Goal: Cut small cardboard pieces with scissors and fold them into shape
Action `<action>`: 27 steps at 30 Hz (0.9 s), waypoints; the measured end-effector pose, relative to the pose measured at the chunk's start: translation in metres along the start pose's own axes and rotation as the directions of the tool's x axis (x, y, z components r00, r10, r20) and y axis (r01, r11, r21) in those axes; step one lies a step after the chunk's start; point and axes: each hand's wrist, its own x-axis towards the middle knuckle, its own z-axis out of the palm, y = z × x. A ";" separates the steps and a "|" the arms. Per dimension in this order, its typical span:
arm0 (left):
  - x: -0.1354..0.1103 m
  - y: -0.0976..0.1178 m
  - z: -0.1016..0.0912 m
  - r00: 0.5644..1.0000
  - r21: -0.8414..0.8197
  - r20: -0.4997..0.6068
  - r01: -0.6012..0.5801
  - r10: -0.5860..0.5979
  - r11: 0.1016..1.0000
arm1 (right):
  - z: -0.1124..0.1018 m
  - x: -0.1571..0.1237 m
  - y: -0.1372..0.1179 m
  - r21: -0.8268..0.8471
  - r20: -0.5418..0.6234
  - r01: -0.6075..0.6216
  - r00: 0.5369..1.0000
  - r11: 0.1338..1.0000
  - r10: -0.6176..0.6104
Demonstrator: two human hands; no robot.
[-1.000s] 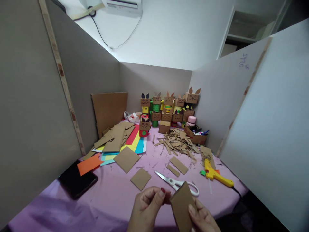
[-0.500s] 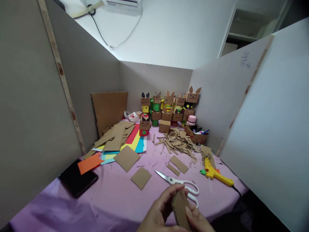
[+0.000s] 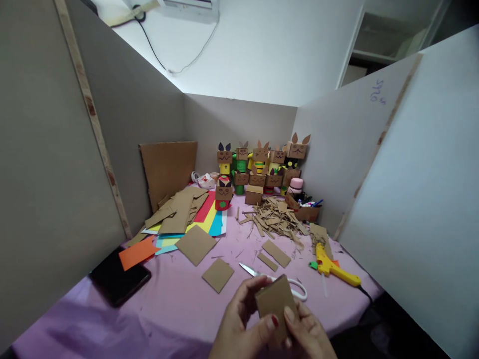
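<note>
Both my hands hold one brown cardboard piece (image 3: 274,301) low in the view, above the near edge of the purple table. My left hand (image 3: 239,321) grips its left side with curled fingers and the thumb pressed on its face. My right hand (image 3: 305,331) pinches its lower right side, thumb on the front. White-handled scissors (image 3: 279,283) lie on the cloth just behind the piece, partly hidden by it. A yellow glue gun (image 3: 333,268) lies to the right.
Cut cardboard squares (image 3: 218,274) and strips, coloured paper sheets (image 3: 207,219), a scrap heap (image 3: 275,219) and a row of cardboard-headed figures (image 3: 260,167) fill the back of the table. A black phone (image 3: 118,279) sits at the left. Grey partition boards (image 3: 48,164) wall in three sides.
The cardboard piece has turned from edge-on to face me more flatly. My left hand has shifted right and closed onto it, and both hands sit slightly lower.
</note>
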 end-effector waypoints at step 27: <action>0.013 -0.037 -0.039 0.997 0.622 -0.043 -0.027 0.069 0.782 | -0.022 0.023 0.021 -0.749 0.051 0.372 0.857 0.548 -0.512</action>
